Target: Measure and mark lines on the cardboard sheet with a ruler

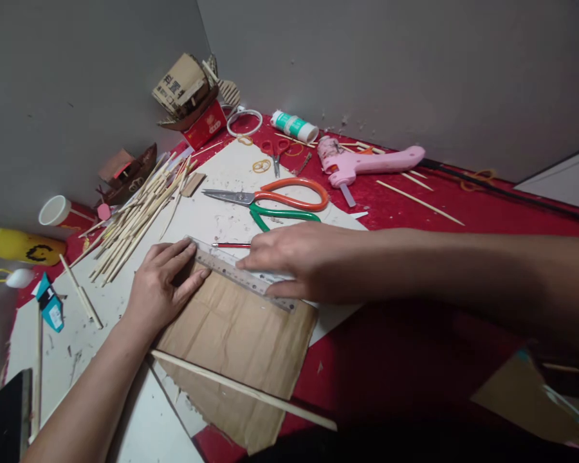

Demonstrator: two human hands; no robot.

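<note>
A clear ruler (229, 271) lies along the far edge of a piece of brown cardboard (231, 328). My left hand (166, 280) grips the ruler's left end, its thumb resting on the cardboard. Farther right along the ruler, my right hand (289, 260) holds it between thumb and fingers; the palm side is hidden. A red and black pencil (229, 245) lies just beyond the ruler, partly covered by my right hand. One thin wooden stick (241, 386) crosses the near part of the cardboard.
Beyond my hands lie scissors with orange and green handles (270, 199) and a pink glue gun (367, 161). Many wooden sticks (130, 225) are heaped at left, near a paper cup (60, 212) and yellow bottle (26, 246). A cardboard model (186, 87) stands at the back.
</note>
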